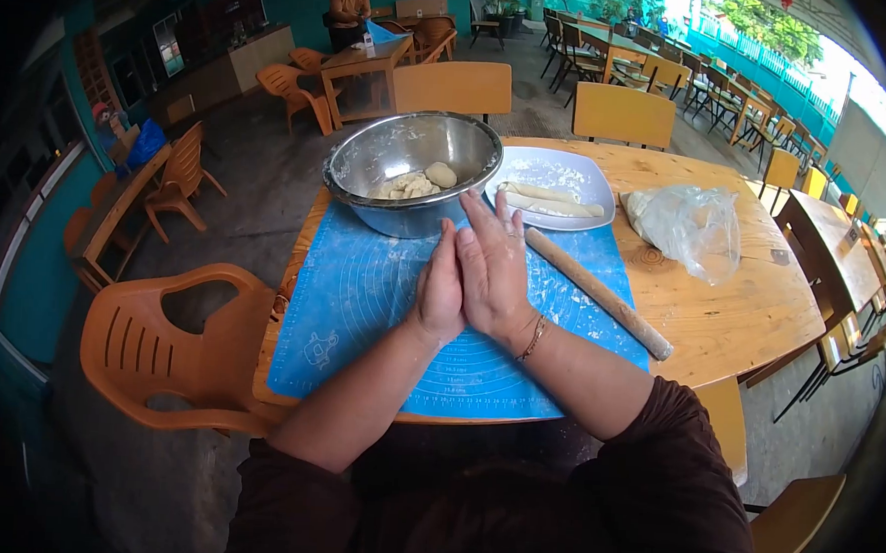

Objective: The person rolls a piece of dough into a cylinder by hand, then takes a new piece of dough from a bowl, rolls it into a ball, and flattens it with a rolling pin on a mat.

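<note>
At the far left corner of the blue mat (361,312), a steel bowl (376,216) hides the underside of pale, lumpy dough (408,187), one rounded piece on top. Above the mat's middle, left hand (443,292) and right hand (495,269) press palm to palm, fingers pointing away; whether anything lies between cannot be told. At the mat's far right, a white plate (597,176) bears pale rolls (557,207); a rolling pin (602,297) slants across its right side. Right of the mat, a plastic bag's (684,225) contents are unclear.
</note>
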### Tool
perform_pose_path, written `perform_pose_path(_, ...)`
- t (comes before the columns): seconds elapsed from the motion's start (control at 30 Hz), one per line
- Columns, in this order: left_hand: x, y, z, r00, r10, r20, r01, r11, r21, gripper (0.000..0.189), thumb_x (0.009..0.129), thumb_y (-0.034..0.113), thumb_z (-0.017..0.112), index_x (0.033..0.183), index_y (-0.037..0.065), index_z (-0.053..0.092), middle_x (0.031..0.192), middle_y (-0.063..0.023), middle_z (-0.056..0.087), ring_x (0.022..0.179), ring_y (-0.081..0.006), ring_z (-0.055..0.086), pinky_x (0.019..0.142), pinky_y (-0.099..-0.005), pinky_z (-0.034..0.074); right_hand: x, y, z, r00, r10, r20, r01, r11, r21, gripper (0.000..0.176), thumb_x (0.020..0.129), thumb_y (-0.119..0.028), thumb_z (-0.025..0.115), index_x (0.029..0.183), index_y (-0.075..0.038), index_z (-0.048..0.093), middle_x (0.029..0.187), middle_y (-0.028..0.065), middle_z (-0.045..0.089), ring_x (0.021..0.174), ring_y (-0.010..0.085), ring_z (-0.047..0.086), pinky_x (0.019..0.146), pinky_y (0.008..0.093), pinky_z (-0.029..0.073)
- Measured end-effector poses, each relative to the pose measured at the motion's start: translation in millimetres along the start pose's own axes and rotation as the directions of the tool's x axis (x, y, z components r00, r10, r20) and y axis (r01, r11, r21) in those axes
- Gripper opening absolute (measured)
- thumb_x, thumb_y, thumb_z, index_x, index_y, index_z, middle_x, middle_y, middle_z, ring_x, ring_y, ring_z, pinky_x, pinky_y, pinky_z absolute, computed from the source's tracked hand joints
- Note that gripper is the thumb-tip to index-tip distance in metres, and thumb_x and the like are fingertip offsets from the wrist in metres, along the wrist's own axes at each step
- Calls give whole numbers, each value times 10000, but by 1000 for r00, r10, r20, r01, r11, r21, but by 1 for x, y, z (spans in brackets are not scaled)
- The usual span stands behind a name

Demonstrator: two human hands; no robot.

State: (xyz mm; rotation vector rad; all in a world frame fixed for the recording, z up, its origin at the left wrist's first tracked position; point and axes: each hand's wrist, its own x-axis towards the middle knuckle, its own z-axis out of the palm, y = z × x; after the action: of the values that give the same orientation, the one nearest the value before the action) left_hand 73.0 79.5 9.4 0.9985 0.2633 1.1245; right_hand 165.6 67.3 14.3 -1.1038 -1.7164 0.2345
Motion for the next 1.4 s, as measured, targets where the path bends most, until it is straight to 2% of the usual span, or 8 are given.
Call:
perform_pose_path(0.3,0,0,-4,999,-10,33,9,1000,28,686,1064,503,197,1496,-25,263,1525,-174,360,1405,-250,366,1173,-385,294,-8,-19,-1,986,-158,47,163,976,-145,601,1034,-375,322,1499,6,318,1544,300,279,1458,503,156,1184,567,92)
perform_pose_path(0.5,4,2,9,996,-19,82,15,999,52,699,1060,516,208,1520,-10,207,1557,-160,306,1419,-250,342,1180,-384,283,7,14,-9,996,65,-68,-75,983,-167,567,1025,-341,369,1458,23,376,1504,356,291,1438,545,146,1170,591,114)
perform_pose_path(0.7,1,4,-6,996,-69,52,73,996,-59,743,1050,544,192,1545,-5,121,1596,-166,226,1451,-260,291,1198,-379,231,-2,-15,-4,982,-186,31,187,982,-34,551,1036,-323,341,1492,-15,351,1545,292,287,1453,513,165,1195,526,101)
perform_pose_path(0.83,-1,7,11,993,17,118,-27,996,84,726,1054,532,170,1543,-4,139,1593,-168,233,1461,-251,270,1198,-379,231,17,16,-12,994,-30,-104,21,996,-84,556,1023,-281,377,1490,16,324,1505,312,347,1442,533,162,1181,563,115)
perform_pose_path(0.97,11,-11,-13,1000,7,28,-7,1000,-9,714,1051,534,203,1535,9,206,1564,-165,303,1423,-265,344,1172,-422,285,-6,-7,0,993,-119,-19,119,992,39,622,1030,-378,347,1532,-20,262,1584,298,174,1477,492,88,1198,519,81)
perform_pose_path(1.1,5,1,-14,981,-83,174,120,969,-218,611,1063,492,282,1445,29,395,1425,-122,482,1258,-205,497,1083,-346,388,5,-4,0,994,-106,-10,99,950,-297,668,1023,-428,348,1546,-34,218,1584,309,143,1472,515,43,1177,584,29)
perform_pose_path(1.23,9,-5,-12,994,38,-103,-40,999,-18,354,1062,338,426,1224,40,527,1212,-66,583,1105,-161,566,978,-315,471,17,14,-14,998,10,-68,-35,927,-375,723,1000,-478,381,1529,-7,239,1550,363,162,1441,567,75,1146,653,48)
perform_pose_path(1.4,3,8,1,955,-131,-266,249,841,479,377,1011,302,543,1200,-9,448,1007,-145,606,702,-204,646,534,-344,574,35,13,-40,996,77,-44,-74,994,77,557,1026,-408,399,1107,72,669,1221,337,586,1269,468,470,1081,439,361)
